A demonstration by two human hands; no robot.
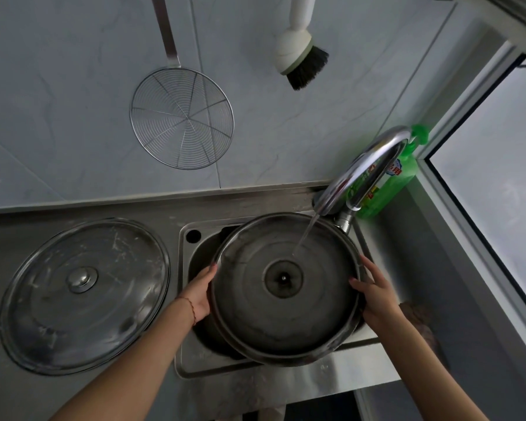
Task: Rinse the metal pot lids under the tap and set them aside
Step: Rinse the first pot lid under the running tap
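Over the sink [185, 238] we hold a dull lid [283, 284] underside-up beneath the tap [365, 165], left hand [199, 291] and right hand [374, 291] gripping its rim; fingertips hidden.

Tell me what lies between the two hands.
The metal pot lid, gripped by left hand and right hand at opposite rims under the running tap, in head view.

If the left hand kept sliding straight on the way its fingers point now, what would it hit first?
The left hand grips the lid at its left rim, fingers pointing up and right along the edge. Straight on, it would probably meet the sink back wall near the overflow hole; depth is unclear.
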